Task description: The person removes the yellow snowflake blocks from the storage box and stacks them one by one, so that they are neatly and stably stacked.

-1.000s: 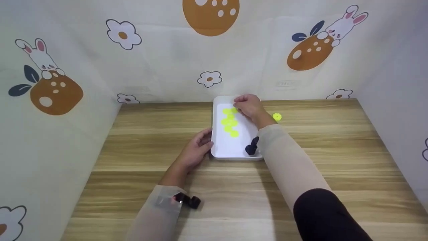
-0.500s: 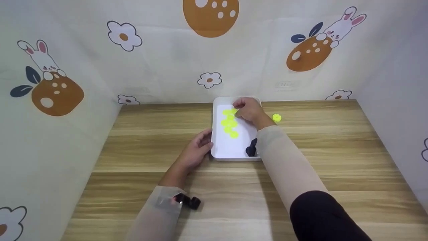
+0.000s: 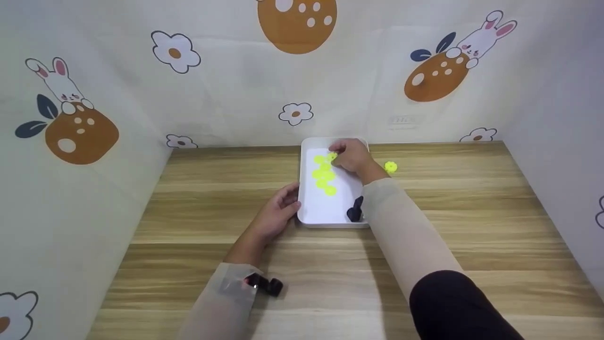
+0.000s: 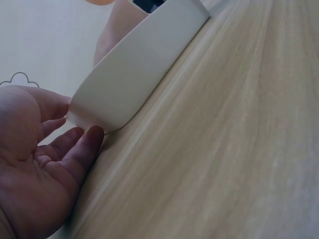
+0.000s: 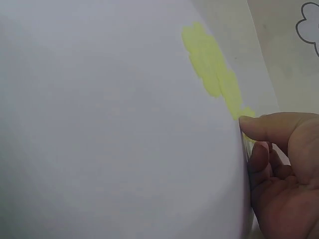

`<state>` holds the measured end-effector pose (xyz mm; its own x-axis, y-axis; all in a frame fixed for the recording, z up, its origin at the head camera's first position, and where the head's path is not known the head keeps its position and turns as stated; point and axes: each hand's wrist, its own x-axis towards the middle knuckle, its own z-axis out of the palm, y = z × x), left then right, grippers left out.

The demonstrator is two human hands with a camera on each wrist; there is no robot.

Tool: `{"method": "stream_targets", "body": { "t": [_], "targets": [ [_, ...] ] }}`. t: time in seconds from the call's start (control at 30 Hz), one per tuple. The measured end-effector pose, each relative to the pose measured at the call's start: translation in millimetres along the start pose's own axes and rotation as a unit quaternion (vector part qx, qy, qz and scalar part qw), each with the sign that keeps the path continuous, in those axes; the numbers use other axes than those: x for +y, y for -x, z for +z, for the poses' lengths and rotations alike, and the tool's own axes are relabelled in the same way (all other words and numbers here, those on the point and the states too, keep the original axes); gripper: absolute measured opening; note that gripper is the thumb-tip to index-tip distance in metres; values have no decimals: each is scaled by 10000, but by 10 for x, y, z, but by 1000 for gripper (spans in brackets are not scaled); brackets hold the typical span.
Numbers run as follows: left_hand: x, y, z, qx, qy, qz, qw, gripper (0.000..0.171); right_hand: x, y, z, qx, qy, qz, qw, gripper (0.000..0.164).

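Inside white tray (image 3: 317, 208), yellow piece (image 3: 332, 156), pinched by right grip (image 3: 354, 155)

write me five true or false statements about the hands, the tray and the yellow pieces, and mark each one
1. The right hand is at the far end of the white tray. True.
2. The left hand is inside the tray. False: it touches the tray's left side from outside.
3. Several yellow pieces lie close together in the tray. True.
4. No yellow piece lies outside the tray. False: one flower-shaped piece is on the table, to the right of the tray.
5. Both forearms wear black sleeves to the wrist. False: pale coverings reach the wrists.
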<state>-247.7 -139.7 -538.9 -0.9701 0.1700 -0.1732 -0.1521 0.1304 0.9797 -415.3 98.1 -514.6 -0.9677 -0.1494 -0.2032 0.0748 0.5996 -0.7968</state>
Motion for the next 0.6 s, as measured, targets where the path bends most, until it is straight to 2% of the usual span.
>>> {"method": "stream_targets", "body": {
  "t": [0.33,0.6],
  "targets": [
    [14,3,5,0,71,-44,10000,59,-3,8,-13,-10,182,-56,9998,30],
    [8,8,-5,-39,68,-128,9999,58,10,6,9,299,201,-196,9992,29]
  ]
}}
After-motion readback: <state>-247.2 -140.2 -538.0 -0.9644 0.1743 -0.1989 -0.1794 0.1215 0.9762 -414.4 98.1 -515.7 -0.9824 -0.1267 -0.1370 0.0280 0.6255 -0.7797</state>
